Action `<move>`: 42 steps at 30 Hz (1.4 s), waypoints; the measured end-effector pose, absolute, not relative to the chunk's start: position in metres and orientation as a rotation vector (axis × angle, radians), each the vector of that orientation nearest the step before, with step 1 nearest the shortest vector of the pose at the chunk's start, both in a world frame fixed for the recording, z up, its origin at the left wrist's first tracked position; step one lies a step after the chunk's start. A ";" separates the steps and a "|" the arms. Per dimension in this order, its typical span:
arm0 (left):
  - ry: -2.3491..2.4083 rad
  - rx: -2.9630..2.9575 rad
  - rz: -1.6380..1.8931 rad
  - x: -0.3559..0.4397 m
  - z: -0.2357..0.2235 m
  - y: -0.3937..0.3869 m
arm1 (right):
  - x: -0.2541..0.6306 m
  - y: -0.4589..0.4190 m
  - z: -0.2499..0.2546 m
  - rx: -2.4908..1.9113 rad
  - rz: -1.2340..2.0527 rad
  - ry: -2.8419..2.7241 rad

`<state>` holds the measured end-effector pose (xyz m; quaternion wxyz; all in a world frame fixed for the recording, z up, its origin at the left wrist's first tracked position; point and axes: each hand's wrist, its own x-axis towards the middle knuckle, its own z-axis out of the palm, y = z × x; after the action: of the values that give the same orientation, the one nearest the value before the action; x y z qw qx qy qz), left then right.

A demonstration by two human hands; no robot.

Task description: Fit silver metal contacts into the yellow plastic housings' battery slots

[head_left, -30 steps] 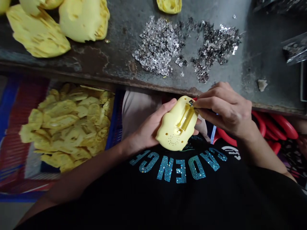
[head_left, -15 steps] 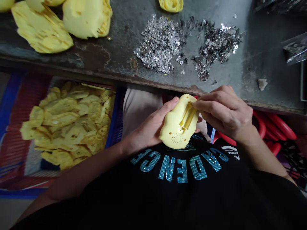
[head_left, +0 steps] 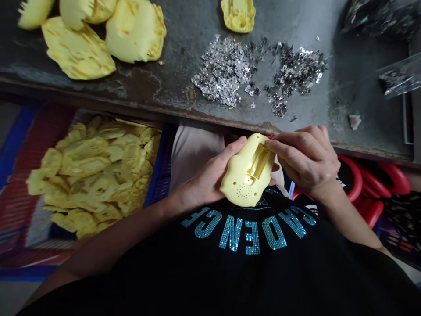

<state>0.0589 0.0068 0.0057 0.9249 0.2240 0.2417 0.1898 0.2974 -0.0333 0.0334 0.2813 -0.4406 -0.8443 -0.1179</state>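
Left hand (head_left: pixel 207 175) cradles a yellow plastic housing (head_left: pixel 246 175) over the lap, right hand (head_left: pixel 305 160) pinching its top edge (anything smaller in that grip is hidden), just below a metal tabletop (head_left: pixel 362 87) scattered with silver flakes (head_left: pixel 223 70).

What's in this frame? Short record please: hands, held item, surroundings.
left hand: holds yellow plastic casing
right hand: at casing's upper end
bench: rusty metal bench
on bench: silver sequins, yellow pieces
lower left: blue crate of flattened yellow pieces
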 end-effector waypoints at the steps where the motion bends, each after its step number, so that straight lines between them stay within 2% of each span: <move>1: 0.492 0.446 0.390 0.058 0.007 0.007 | 0.297 -0.034 0.034 -1.213 -0.323 -2.271; 5: 0.490 0.418 0.383 0.058 0.011 0.007 | 0.295 -0.037 0.036 -1.323 -0.298 -2.283; 11: 0.478 0.517 0.387 0.058 0.006 0.007 | 0.289 -0.036 0.030 -1.113 -0.266 -2.220; 16: 0.540 0.586 0.523 0.060 -0.001 0.004 | 0.294 -0.030 0.040 -1.197 0.190 -2.004; 21: 0.688 0.757 0.775 0.059 -0.003 -0.003 | 0.299 -0.014 0.059 -1.259 0.648 -2.113; 31: 0.728 1.230 0.712 0.024 0.013 -0.015 | 0.290 -0.023 0.021 -1.171 0.536 -1.856; 38: 0.764 1.301 0.738 0.029 0.009 -0.012 | 0.286 -0.026 0.017 -1.105 0.367 -1.799; 40: 0.703 1.296 0.719 0.024 0.006 -0.009 | 0.287 -0.025 0.012 -1.106 0.413 -1.778; 42: 0.596 1.281 0.693 0.012 0.003 -0.004 | 0.286 -0.023 0.006 -1.141 0.611 -1.656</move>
<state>0.0125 -0.0044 0.0031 0.7061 0.5765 0.2682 0.3117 0.2857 -0.0231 0.0056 0.4967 -0.4713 -0.6838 0.2523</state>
